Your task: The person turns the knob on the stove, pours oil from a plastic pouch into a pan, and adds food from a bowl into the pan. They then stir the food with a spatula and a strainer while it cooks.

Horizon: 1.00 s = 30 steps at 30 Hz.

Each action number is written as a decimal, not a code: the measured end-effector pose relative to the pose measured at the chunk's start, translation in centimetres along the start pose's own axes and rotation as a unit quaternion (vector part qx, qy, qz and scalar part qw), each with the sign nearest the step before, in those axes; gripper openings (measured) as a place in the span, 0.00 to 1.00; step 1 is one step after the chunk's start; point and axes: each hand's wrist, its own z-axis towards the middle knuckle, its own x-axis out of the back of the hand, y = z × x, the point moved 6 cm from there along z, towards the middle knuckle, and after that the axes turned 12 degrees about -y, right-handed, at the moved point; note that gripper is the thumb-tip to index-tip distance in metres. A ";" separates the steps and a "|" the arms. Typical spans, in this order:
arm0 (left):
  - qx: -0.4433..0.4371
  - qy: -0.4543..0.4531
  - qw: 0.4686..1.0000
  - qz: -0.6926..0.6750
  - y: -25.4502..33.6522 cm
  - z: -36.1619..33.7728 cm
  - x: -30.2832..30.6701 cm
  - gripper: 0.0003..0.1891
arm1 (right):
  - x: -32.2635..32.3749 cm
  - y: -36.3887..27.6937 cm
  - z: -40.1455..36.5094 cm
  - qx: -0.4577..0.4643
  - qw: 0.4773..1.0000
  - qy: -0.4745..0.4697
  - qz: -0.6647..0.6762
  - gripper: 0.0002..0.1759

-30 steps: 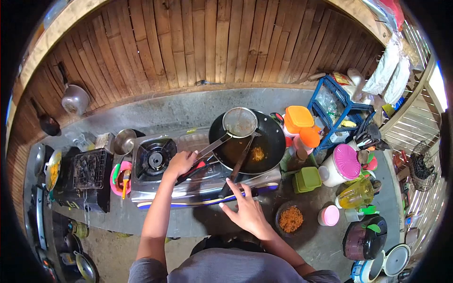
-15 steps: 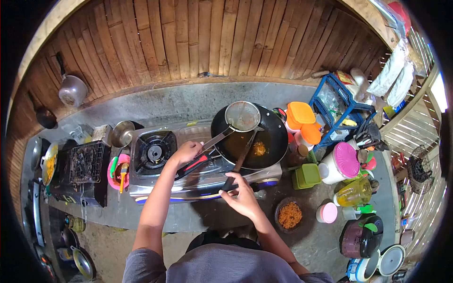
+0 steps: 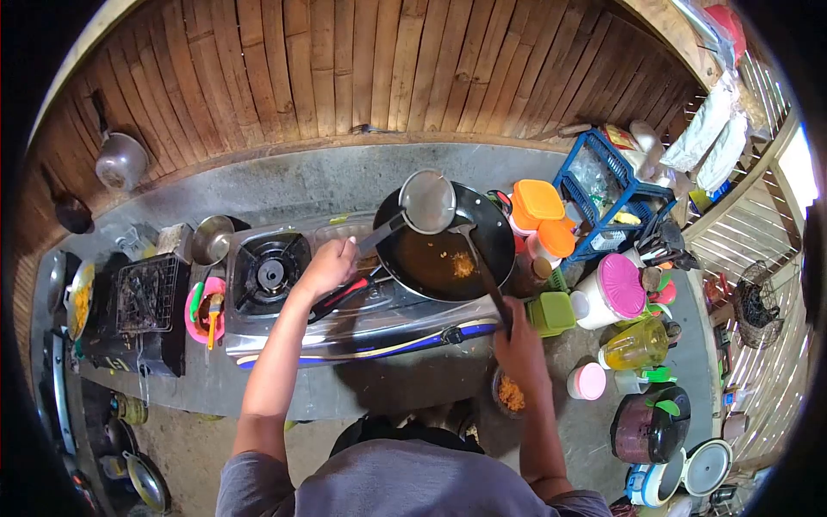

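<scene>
My left hand point(image 3: 330, 267) is closed round the handle of a mesh strainer point(image 3: 428, 201), whose round basket hangs over the far left part of the wok. In my right hand point(image 3: 522, 345) is the handle of a metal spatula point(image 3: 485, 274); its blade reaches into the wok. The black wok point(image 3: 487, 222) sits on the right side of the gas stove, with oil in it and a small clump of orange-brown fried bits point(image 3: 463, 264) floating there. Below my left hand, the wok's black and red handle point(image 3: 343, 295) points left. A bowl of orange-brown crumbs point(image 3: 511, 395) is partly hidden by my right forearm.
The stove's left burner point(image 3: 270, 273) has no pan on it. A pink bowl point(image 3: 195, 326) with brushes stands left of the stove. Orange-lidded tubs point(image 3: 537, 202), a green container point(image 3: 551, 314), a pink-lidded bucket point(image 3: 622, 285) and a blue rack point(image 3: 594, 194) crowd the right side.
My right hand has swung right and the spatula now slants the other way, its blade still in the wok. The strainer has shifted slightly left and up.
</scene>
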 end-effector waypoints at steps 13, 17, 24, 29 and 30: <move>-0.050 0.119 0.991 -0.016 5.7 -7.3 -2.0 0.22 | 7.4 1.7 -0.9 -0.019 0.974 0.043 -0.222 0.19; -0.063 0.132 0.988 -0.044 4.8 -8.1 -2.8 0.21 | 10.1 0.6 -3.5 -0.029 0.975 0.008 -0.220 0.19; -0.057 0.128 0.967 -0.210 1.9 -8.8 -4.4 0.19 | 9.8 0.7 -4.7 -0.021 0.971 -0.014 -0.236 0.19; -0.030 0.137 0.942 -0.304 1.8 -10.1 -4.8 0.17 | 7.9 1.5 -2.6 -0.009 0.976 -0.003 -0.219 0.19; -0.032 0.140 0.940 -0.309 1.8 -10.3 -4.8 0.17 | 7.5 1.5 -2.2 0.000 0.977 0.003 -0.214 0.19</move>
